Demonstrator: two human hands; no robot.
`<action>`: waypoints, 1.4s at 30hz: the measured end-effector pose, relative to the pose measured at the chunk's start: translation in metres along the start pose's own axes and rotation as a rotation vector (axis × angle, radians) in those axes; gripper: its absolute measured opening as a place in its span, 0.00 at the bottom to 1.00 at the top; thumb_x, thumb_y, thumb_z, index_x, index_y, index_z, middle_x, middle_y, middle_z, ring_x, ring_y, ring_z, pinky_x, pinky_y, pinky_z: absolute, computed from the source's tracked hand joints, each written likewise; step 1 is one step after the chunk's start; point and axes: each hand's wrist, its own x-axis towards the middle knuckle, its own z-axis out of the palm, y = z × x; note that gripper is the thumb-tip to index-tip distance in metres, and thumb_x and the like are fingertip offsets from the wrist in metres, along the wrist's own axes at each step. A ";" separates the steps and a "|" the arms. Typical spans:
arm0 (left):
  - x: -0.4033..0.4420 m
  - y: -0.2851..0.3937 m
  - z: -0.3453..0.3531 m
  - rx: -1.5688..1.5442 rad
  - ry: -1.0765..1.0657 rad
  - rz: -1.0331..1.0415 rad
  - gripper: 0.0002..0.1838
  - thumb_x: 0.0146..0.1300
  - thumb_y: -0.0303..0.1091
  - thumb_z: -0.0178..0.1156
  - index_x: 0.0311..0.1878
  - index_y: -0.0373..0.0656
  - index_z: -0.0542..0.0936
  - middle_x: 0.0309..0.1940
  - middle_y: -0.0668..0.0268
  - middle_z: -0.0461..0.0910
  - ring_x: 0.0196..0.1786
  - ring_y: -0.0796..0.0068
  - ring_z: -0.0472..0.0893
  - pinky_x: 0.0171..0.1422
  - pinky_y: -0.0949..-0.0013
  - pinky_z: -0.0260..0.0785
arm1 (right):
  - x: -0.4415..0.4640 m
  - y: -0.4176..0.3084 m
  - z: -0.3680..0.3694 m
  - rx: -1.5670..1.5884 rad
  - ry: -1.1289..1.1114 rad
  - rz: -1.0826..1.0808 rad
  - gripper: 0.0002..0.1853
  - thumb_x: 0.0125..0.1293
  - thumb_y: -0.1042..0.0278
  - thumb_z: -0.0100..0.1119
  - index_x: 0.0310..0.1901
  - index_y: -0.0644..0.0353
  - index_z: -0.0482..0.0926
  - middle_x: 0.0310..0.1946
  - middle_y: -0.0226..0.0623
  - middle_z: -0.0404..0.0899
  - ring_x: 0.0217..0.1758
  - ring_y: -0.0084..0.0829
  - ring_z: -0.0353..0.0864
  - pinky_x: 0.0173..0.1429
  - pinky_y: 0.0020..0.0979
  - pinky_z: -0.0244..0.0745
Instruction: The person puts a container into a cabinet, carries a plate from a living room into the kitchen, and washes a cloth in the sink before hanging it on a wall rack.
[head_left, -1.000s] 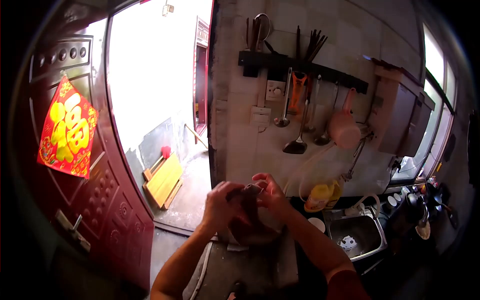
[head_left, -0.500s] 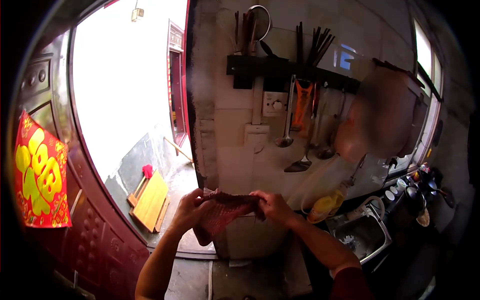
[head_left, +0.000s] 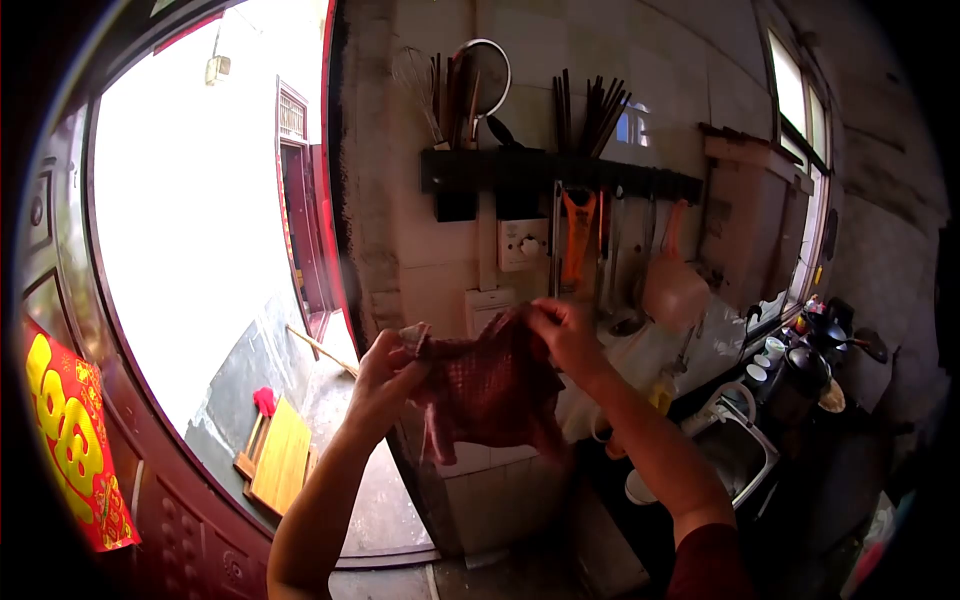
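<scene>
A dark red textured cloth (head_left: 490, 385) hangs spread between my two hands, in front of the tiled wall. My left hand (head_left: 385, 370) pinches its upper left corner. At the upper right edge, the fingers of my right hand (head_left: 563, 338) are closed on the same cloth. Its lower edge droops freely, with a narrow flap hanging down near my left hand. Behind it, partly covered, is a white wall switch (head_left: 489, 303).
A black rack (head_left: 560, 173) holds chopsticks and hanging utensils, with a pink ladle (head_left: 676, 290) at its right. Lower right are a sink (head_left: 735, 450) and cookware. At left stand an open red door (head_left: 190, 520) and a yellow wooden board (head_left: 282, 457) outside.
The cloth was bunched between my hands; it is now raised and stretched wider, with its lower part hanging. The view has shifted, and the yellow bottle by the sink is now mostly behind my right arm.
</scene>
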 end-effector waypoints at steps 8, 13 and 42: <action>0.109 0.072 0.006 0.077 0.133 0.581 0.12 0.63 0.27 0.57 0.49 0.38 0.71 0.42 0.62 0.80 0.46 0.71 0.81 0.50 0.70 0.74 | 0.093 -0.098 -0.007 0.287 0.159 -0.489 0.15 0.67 0.75 0.47 0.54 0.60 0.76 0.45 0.32 0.80 0.47 0.23 0.79 0.54 0.26 0.74; 0.149 0.092 0.022 0.794 0.191 0.806 0.15 0.62 0.28 0.56 0.51 0.37 0.69 0.44 0.57 0.80 0.52 0.54 0.77 0.61 0.60 0.66 | 0.150 -0.079 0.006 -0.100 0.110 -0.710 0.17 0.65 0.73 0.49 0.56 0.60 0.74 0.50 0.44 0.77 0.53 0.38 0.77 0.58 0.33 0.71; 0.191 0.080 0.046 1.214 0.310 1.138 0.10 0.54 0.31 0.54 0.40 0.41 0.77 0.33 0.57 0.79 0.44 0.59 0.76 0.52 0.60 0.62 | 0.158 -0.076 0.012 -0.854 0.250 -0.596 0.19 0.69 0.53 0.41 0.38 0.59 0.78 0.34 0.45 0.77 0.45 0.51 0.73 0.50 0.46 0.67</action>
